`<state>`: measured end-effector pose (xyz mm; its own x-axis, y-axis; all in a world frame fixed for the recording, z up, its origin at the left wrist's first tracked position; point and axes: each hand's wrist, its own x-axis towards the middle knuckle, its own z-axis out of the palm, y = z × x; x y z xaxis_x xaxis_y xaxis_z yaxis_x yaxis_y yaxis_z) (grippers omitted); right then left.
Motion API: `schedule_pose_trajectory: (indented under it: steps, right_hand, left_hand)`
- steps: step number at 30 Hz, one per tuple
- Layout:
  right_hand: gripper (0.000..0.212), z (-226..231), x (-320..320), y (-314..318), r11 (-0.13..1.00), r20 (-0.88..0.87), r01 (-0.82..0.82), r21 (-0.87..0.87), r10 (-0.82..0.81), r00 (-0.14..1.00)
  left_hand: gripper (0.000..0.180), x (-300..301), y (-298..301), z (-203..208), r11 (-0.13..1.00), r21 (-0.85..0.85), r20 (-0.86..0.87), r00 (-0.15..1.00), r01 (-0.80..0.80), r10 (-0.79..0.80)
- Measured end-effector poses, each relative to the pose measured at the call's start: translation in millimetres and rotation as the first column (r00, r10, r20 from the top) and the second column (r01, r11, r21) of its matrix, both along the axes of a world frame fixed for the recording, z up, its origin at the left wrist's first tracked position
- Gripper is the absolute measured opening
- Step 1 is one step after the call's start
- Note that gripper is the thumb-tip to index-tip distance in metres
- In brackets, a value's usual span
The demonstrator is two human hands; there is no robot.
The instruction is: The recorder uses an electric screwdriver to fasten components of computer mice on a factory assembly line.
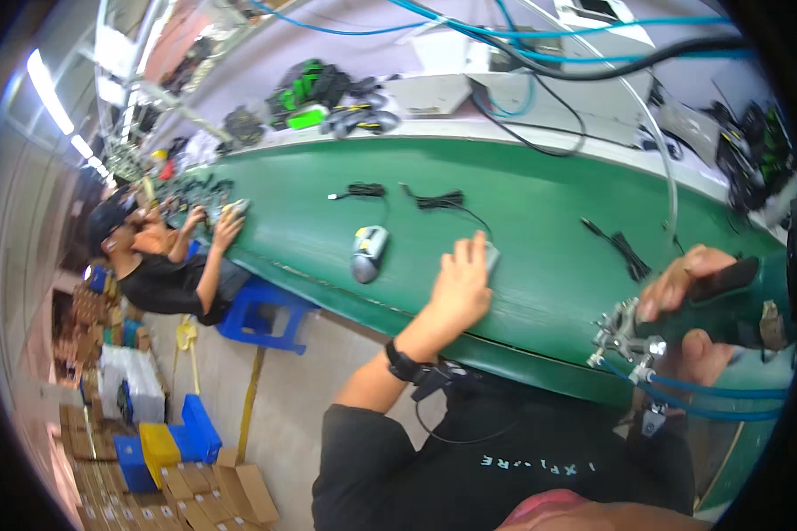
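Two-tone mouse (369,254) sat on the green worktop (301,199) at left: light grey, dark grey end, yellow patches, black cable (363,189) bundled behind it. Next over, the left hand (463,288) had its fingers bunched over a greyish mouse (492,256), mostly hidden, so I couldn't tell if they were pinching it. Far right, the right hand (669,288) was wrapped round a dark tool (726,310) by shiny metal fittings (622,334).

A light-grey wired computer mouse (492,256) is lying on the green bench (549,274), partly hiding under the left hand (466,288). Its black cable (441,201) is trailing toward the bench's far side, bunching into a coil. A dark, bulky device (726,292) is covering part of the right hand (677,283).
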<state>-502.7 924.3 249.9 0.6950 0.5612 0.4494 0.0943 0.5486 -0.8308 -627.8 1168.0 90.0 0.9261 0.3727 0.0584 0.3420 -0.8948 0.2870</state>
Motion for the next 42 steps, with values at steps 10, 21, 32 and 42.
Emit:
schedule_pose_trajectory:
  steps: [10,21,32,42]
  right_hand:
    - [0.053,8.1,16.0,-12.8,0.989,0.139,-0.14,0.036,0.134,0.981]
    - [0.045,1.4,12.0,-6.9,1.0,0.08,-0.02,0.002,0.02,0.997]
    - [0.05,-11.4,40.2,-5.6,0.97,0.457,0.132,0.205,-0.213,0.864]
    - [0.02,-6.9,42.0,6.0,0.996,0.264,0.063,-0.061,-0.045,0.963]
  left_hand:
    - [0.093,0.7,2.7,-15.0,0.989,-0.124,0.169,0.98,-0.08,0.1]
    - [0.049,45.2,12.1,1.5,0.999,-0.03,-0.099,0.994,-0.039,0.036]
    - [0.051,93.1,-61.8,-18.1,-0.249,-0.943,0.211,0.975,0.221,0.065]
    - [0.043,74.1,-65.2,-28.2,-0.152,-0.974,0.153,0.981,0.17,0.117]
